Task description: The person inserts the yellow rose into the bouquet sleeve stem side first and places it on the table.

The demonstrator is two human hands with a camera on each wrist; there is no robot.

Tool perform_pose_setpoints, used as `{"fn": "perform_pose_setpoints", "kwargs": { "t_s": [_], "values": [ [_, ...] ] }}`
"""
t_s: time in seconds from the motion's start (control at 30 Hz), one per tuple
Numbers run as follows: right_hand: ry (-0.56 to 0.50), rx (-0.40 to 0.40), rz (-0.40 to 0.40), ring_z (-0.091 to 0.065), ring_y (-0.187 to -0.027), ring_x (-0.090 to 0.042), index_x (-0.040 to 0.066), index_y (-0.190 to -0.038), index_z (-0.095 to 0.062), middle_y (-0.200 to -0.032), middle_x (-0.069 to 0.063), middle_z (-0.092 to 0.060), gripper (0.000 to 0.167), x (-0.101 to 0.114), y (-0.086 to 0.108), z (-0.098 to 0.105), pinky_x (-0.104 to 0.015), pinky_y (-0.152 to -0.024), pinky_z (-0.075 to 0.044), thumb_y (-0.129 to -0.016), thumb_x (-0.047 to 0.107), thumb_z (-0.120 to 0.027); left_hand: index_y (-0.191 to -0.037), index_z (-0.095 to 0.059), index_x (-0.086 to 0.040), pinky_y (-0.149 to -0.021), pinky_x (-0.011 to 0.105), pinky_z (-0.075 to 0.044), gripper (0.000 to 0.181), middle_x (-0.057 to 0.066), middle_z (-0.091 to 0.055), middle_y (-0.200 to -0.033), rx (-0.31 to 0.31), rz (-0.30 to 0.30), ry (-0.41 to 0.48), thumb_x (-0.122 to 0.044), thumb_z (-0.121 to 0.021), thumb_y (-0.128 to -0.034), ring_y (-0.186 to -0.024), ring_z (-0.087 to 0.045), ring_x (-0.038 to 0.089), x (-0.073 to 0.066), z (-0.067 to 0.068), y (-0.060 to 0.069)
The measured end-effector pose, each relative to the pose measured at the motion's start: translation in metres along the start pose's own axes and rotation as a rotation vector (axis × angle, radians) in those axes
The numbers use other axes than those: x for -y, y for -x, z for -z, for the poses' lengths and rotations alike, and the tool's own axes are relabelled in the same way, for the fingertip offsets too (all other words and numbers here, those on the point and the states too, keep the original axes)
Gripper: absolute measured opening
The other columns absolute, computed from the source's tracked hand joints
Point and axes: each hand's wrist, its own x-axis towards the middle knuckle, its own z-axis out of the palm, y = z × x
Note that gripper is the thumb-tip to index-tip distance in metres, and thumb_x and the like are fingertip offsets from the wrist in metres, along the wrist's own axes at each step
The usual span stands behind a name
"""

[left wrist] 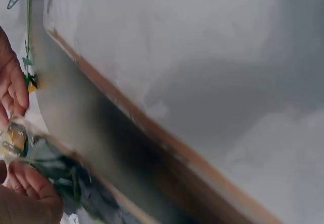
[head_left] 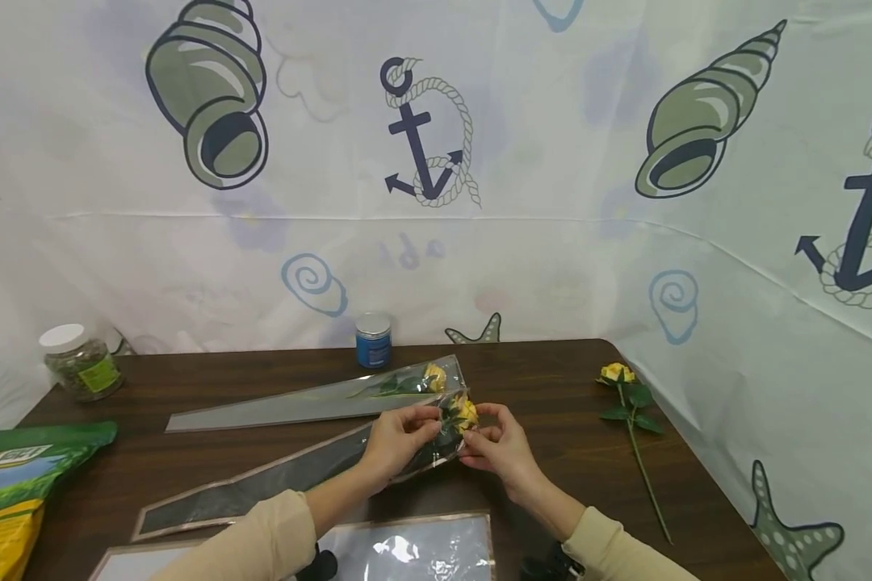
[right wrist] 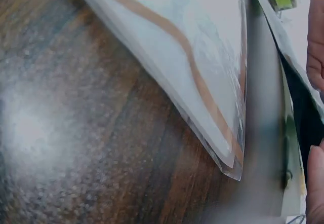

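Observation:
A yellow artificial rose [head_left: 466, 412] lies inside a long clear flower sleeve [head_left: 262, 482] with a dark back and a copper-coloured border. My left hand [head_left: 398, 442] pinches the sleeve near the rose's leaves. At the sleeve's wide end, my right hand [head_left: 505, 453] pinches the edge beside the bloom. The left wrist view catches the wrapped rose [left wrist: 15, 139] between both hands at its left border. Behind lies a pale grey sleeve [head_left: 276, 410] with another yellow rose [head_left: 434, 378] in it. Only parts of my hands appear in the right wrist view.
A loose yellow rose [head_left: 616, 374] lies at the table's right. Flat bordered sleeves [head_left: 414, 550] rest at the front. Toward the back stand a blue tin [head_left: 374, 343] and a white-lidded jar [head_left: 83, 371]. A green and yellow bag [head_left: 18, 484] occupies the left edge.

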Motion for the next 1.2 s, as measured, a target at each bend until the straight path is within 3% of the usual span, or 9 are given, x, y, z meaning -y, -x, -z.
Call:
{"fn": "perform_pose_setpoints", "kwargs": {
  "t_s": [0.13,0.23,0.37,0.47,0.6,0.77,1.0,1.2],
  "values": [
    [-0.013,0.005,0.005,-0.066,-0.066,-0.013,-0.004,-0.13,-0.036,-0.078,-0.006,-0.06,0.045,-0.002,0.001,0.002,-0.03,-0.064,-0.057,-0.09,-0.003,-0.056,-0.105,-0.071,-0.006,-0.07,0.024,-0.05,0.027,0.005,-0.068,-0.092,0.051,-0.153,-0.222,-0.016,-0.074,-0.0803,-0.083,-0.061,0.014,0.003,0.008,0.002],
    [-0.025,-0.017,0.009,-0.065,-0.066,-0.012,-0.006,-0.129,-0.036,-0.079,-0.007,-0.059,0.044,-0.002,0.002,0.004,-0.029,-0.064,-0.056,-0.09,-0.005,-0.055,-0.112,-0.068,-0.006,-0.08,0.035,-0.049,0.042,0.007,-0.063,-0.104,0.07,-0.246,-0.38,-0.023,-0.079,-0.0753,-0.096,-0.058,0.023,0.006,0.015,0.008],
    [-0.034,-0.056,0.017,-0.065,-0.068,-0.013,-0.006,-0.129,-0.037,-0.082,-0.008,-0.058,0.043,-0.003,0.003,0.009,-0.028,-0.065,-0.056,-0.09,-0.006,-0.054,-0.125,-0.059,-0.004,-0.088,0.051,-0.045,0.068,0.017,-0.055,-0.123,0.112,-0.261,-0.587,-0.035,-0.082,-0.0695,-0.112,-0.051,0.037,0.012,0.022,0.018],
    [-0.037,-0.048,0.014,-0.065,-0.069,-0.013,-0.007,-0.13,-0.037,-0.082,-0.008,-0.057,0.042,-0.005,0.003,0.013,-0.027,-0.065,-0.056,-0.09,-0.007,-0.052,-0.131,-0.053,-0.001,-0.092,0.057,-0.042,0.076,0.024,-0.05,-0.132,0.151,-0.233,-0.678,-0.038,-0.081,-0.0706,-0.119,-0.047,0.043,0.016,0.024,0.023],
    [-0.03,0.01,0.003,-0.064,-0.07,-0.011,-0.011,-0.132,-0.035,-0.082,-0.006,-0.056,0.044,-0.006,0.004,0.014,-0.025,-0.067,-0.056,-0.09,-0.007,-0.05,-0.134,-0.049,0.002,-0.095,0.058,-0.039,0.073,0.025,-0.048,-0.136,0.184,-0.203,-0.664,-0.034,-0.076,-0.0763,-0.122,-0.045,0.044,0.022,0.023,0.027],
    [0.002,0.057,-0.007,-0.064,-0.072,-0.011,-0.015,-0.132,-0.036,-0.085,-0.007,-0.058,0.045,-0.005,0.005,0.014,-0.025,-0.069,-0.055,-0.09,-0.005,-0.049,-0.133,-0.049,0.003,-0.095,0.059,-0.038,0.067,0.024,-0.051,-0.133,0.186,-0.214,-0.607,-0.031,-0.073,-0.0805,-0.119,-0.048,0.045,0.026,0.021,0.029],
    [0.064,0.041,-0.019,-0.063,-0.073,-0.012,-0.014,-0.127,-0.045,-0.087,-0.008,-0.061,0.042,0.001,0.006,0.013,-0.033,-0.073,-0.056,-0.093,0.009,-0.055,-0.133,-0.049,0.004,-0.095,0.056,-0.041,0.064,0.026,-0.053,-0.13,0.167,-0.26,-0.571,-0.026,-0.072,-0.0811,-0.115,-0.051,0.045,0.027,0.02,0.027],
    [0.079,0.001,-0.03,-0.063,-0.069,-0.013,-0.012,-0.116,-0.053,-0.082,-0.004,-0.063,0.038,-0.002,0.002,0.011,-0.036,-0.071,-0.057,-0.091,0.016,-0.061,-0.133,-0.048,0.005,-0.095,0.056,-0.04,0.063,0.029,-0.051,-0.131,0.187,-0.277,-0.568,-0.023,-0.072,-0.0814,-0.116,-0.05,0.046,0.028,0.021,0.025]
  ]
}}
